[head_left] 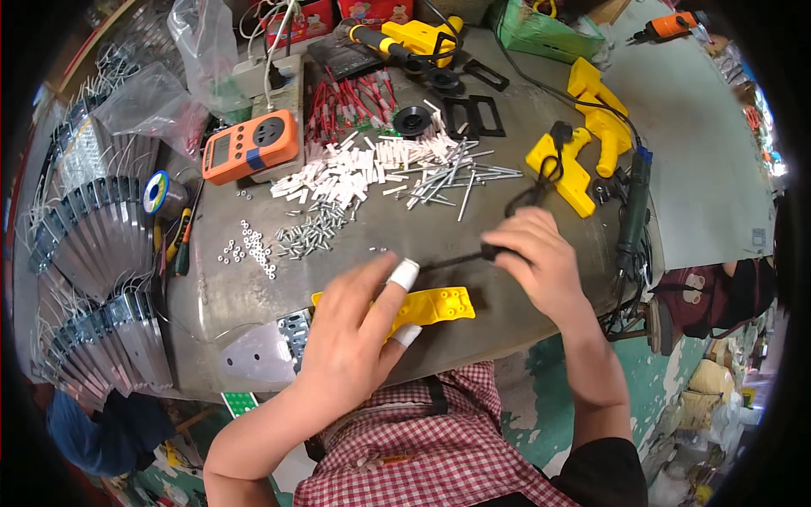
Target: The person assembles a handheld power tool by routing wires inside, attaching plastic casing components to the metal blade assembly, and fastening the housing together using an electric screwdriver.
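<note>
A yellow plastic shell half (441,304) lies at the near edge of the table, partly covered by my left hand (351,325). The taped index finger and taped thumb of that hand sit along its two sides, steadying it. From beside the left fingertips a black cord (452,261) runs to my right hand (536,258), whose fingers are closed round its thicker dark end. More of the black cord loops up beyond the right hand toward a yellow housing (562,173). Left of the shell is a flat metal blade (258,353) with a black perforated piece at its end.
White sleeves (338,173), screws (312,232), small nuts (253,245) and long metal rods (456,173) lie in heaps. An orange meter (251,145) stands behind. Fanned metal blades (93,220) cover the left side; a soldering iron (634,207) rests at right.
</note>
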